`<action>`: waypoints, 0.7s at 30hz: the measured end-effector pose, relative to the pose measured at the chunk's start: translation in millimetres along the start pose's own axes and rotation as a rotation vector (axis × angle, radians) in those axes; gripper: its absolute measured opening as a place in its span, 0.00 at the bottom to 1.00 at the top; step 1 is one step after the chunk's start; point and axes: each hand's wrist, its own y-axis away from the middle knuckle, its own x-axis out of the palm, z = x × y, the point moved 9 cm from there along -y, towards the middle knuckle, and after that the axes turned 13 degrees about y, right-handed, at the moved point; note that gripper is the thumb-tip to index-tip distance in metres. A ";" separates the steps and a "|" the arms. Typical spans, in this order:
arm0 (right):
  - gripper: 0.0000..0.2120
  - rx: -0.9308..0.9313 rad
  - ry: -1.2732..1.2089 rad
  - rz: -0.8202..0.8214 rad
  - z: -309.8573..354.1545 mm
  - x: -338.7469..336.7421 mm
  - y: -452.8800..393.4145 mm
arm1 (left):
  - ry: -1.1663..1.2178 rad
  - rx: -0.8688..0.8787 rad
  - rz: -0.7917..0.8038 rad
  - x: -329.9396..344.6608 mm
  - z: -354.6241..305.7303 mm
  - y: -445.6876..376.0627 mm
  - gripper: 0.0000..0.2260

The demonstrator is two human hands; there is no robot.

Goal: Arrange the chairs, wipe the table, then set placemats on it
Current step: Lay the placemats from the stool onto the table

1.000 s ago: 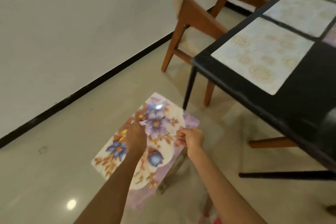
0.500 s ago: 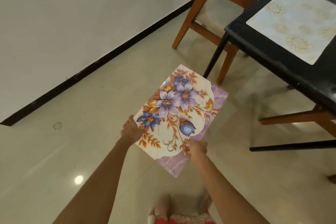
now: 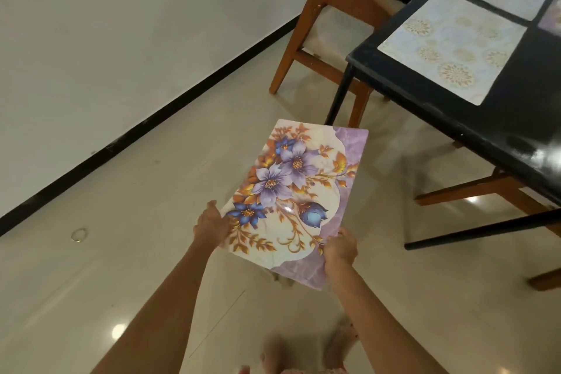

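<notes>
Currently, both hands hold the floral placemat [image 3: 296,191] above the floor, off the near-left corner of the black table [image 3: 473,118]. Left hand [image 3: 211,226] fingers clamp its left edge; right hand [image 3: 340,247] fingers pinch its near edge. 2 pale placemats [image 3: 452,45] lie along the table's left edge. A wooden chair [image 3: 337,21] stands beside it.

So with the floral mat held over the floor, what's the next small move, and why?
Probably carry the floral mat, held by the left hand and right hand, right to the table: its near black part is bare beside the pale mat.
</notes>
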 end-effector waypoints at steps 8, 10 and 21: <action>0.06 -0.077 -0.125 -0.064 12.7 -47.2 -11.0 | 0.128 0.101 -0.215 -1.8 -57.9 33.9 0.12; 0.06 -0.086 -0.177 -0.085 16.1 -65.5 -19.1 | 0.151 0.166 -0.230 8.5 -75.9 42.2 0.10; 0.11 -0.104 -0.428 -0.227 37.4 -204.7 -94.8 | 0.185 0.492 -0.203 111.4 -226.6 111.2 0.10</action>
